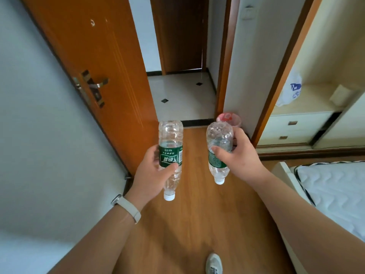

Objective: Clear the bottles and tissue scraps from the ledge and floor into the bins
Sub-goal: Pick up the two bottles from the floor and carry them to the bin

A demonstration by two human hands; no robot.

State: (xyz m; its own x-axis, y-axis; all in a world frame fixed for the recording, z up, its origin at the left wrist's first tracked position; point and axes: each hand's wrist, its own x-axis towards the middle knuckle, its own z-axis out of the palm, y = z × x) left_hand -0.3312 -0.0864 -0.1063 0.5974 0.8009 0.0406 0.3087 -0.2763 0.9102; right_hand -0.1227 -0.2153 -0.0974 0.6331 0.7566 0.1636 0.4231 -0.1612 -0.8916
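My left hand (152, 171) grips a clear plastic bottle with a green label (170, 139), held upside down with its white cap pointing toward me. My right hand (241, 155) grips a second clear green-labelled bottle (218, 137), also cap down. Both bottles hang above the wooden floor in the middle of the view. Just beyond the right bottle, a small bin with a pink-red liner (230, 118) stands on the floor by the wall corner, partly hidden behind that bottle.
An orange door (94, 62) stands open on the left, with a tiled hallway (181, 95) past it. A cupboard with drawers (296, 127) and a white plastic bag (290, 89) lie at right. A mattress (335, 190) fills the lower right. My shoe (214, 264) shows at the bottom.
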